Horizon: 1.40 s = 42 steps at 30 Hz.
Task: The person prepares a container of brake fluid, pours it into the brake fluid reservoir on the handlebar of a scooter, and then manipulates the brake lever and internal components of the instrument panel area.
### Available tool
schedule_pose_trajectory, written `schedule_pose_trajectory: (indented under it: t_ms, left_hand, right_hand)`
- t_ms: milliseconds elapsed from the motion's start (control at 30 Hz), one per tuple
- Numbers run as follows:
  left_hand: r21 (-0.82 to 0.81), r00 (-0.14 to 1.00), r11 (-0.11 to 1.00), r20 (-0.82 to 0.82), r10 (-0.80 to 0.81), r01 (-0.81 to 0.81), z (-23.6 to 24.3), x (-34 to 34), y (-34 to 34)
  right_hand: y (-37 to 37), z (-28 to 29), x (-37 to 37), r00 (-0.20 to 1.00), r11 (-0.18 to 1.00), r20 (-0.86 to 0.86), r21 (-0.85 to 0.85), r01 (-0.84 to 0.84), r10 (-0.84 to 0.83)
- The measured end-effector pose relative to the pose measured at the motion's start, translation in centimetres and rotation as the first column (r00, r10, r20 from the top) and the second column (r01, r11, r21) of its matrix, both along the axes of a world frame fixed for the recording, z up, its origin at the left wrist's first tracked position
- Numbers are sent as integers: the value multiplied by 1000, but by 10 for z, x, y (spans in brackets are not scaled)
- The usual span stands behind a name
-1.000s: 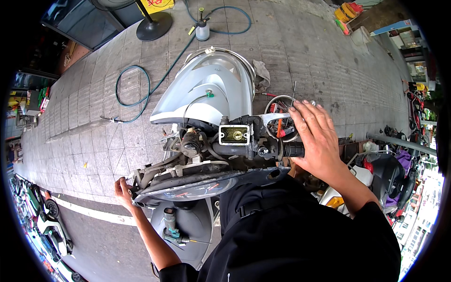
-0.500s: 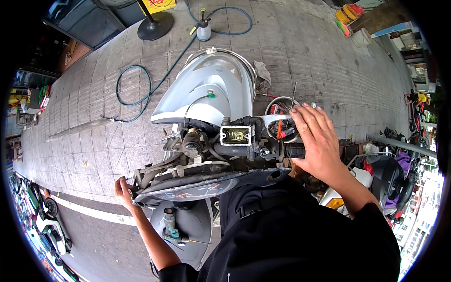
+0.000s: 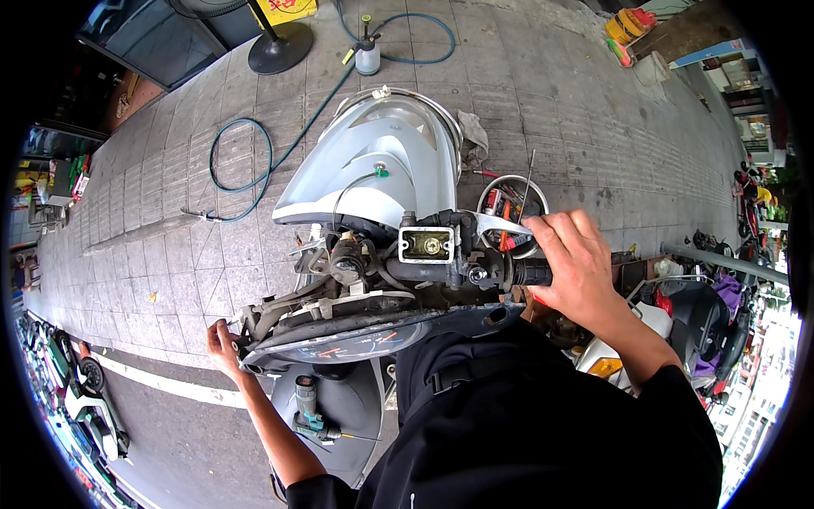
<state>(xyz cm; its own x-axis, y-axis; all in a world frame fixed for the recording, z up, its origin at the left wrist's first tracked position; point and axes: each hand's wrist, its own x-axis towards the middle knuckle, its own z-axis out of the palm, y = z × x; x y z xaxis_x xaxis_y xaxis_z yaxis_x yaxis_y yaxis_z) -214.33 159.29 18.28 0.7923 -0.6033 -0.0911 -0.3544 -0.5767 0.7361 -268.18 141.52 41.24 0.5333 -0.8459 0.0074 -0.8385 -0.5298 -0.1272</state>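
Observation:
A partly stripped scooter handlebar (image 3: 339, 293) lies before me. My right hand (image 3: 577, 263) is closed round the silver brake lever (image 3: 502, 225), fingers over its tip and thumb by the black handgrip (image 3: 532, 272). Beside the lever, the brake fluid reservoir (image 3: 426, 245) has no lid, and pale yellowish fluid shows inside. At the handlebar's left end, my left hand (image 3: 224, 349) is closed on it; part of its fingers is hidden. The instrument cluster (image 3: 356, 341) hangs loose on my side of the bar.
Ahead stands the light grey front panel (image 3: 394, 161). Behind the lever is a bucket of tools (image 3: 543, 199). A cordless drill (image 3: 307, 407) rests on the seat (image 3: 352, 445). A blue hose (image 3: 270, 153), spray bottle (image 3: 367, 58) and rag (image 3: 473, 136) lie about the pavement. Another scooter (image 3: 653, 322) stands at right.
My right fingers have curled in, and the brake lever has swung toward the handgrip. More of the tool bucket shows. My left hand stays put.

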Motion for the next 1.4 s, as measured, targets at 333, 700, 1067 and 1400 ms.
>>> schedule_pose_trajectory:
  t_ms: [333,700,1067,1400]
  left_hand:
    - [15,999,999,-10,-33,33,2,0,0]
    - [25,1000,1000,-26,-9,10,-1,4,3]
    - [24,999,999,2,-40,40,-9,14,8]
    - [27,999,999,1,-37,37,-3,7,3]
  right_hand:
    - [1,1,-2,998,998,-7,20,-55,55]
    - [-2,9,6,1000,998,-12,-58,-17,17]
    - [-1,4,3,999,997,-42,61,36,-33]
    - [-2,4,4,999,998,-44,59,35,-33]
